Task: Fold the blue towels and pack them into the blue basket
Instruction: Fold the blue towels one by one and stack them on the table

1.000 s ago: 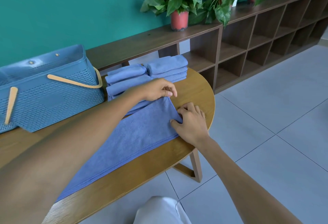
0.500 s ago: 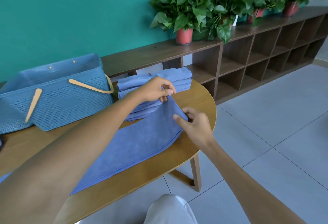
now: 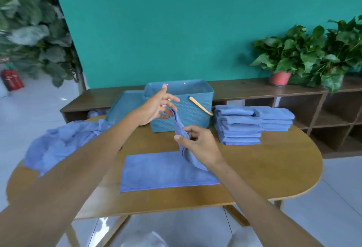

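From the head camera, no brand, label or writing can be read on anything. A blue towel [image 3: 166, 170] lies flat on the wooden bench [image 3: 264, 168], its long axis running left to right, with its right end lifted. The right hand [image 3: 197, 145] pinches that raised end; the left hand [image 3: 156, 105] holds its upper corner between thumb and finger, the other fingers spread. Behind stands the blue basket [image 3: 188, 109], folded towels [image 3: 246, 123] stacked to its right, unfolded towels [image 3: 62, 141] heaped at the left.
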